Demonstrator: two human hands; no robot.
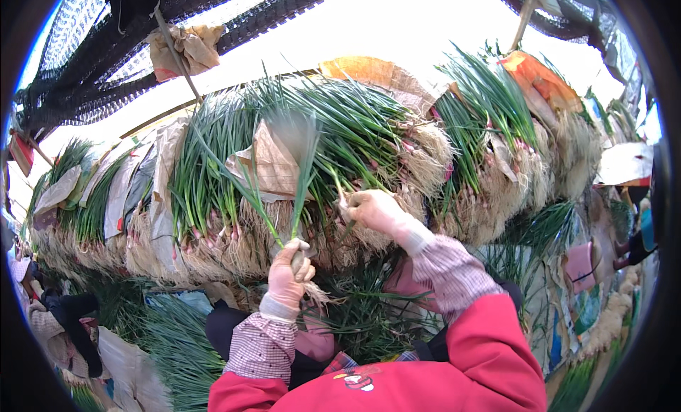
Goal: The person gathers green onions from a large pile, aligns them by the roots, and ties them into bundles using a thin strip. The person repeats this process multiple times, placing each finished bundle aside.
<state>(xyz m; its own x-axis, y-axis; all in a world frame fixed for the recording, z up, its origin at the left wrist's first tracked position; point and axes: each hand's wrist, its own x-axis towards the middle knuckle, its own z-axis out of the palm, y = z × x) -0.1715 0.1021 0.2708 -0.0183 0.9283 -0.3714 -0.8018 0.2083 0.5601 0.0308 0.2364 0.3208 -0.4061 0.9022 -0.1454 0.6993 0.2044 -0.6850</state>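
Observation:
My left hand wears a pale glove and is closed around a few uprooted green garlic plants. Their leaves rise above the fist, and pale roots hang below it. Further right and a little higher, my right hand, gloved too, pinches the base of another green garlic plant at the front of the heap. A long heap of green garlic stretches across in front of me, leaves to the back, pink bulbs and stringy roots towards me. A piece of tan woven sacking lies on the heap.
Loose green leaves cover the ground between my knees, with more leaves to the left. Another person's sleeve shows at the left rim. Poles hold dark shade netting overhead. A pink object stands at the right.

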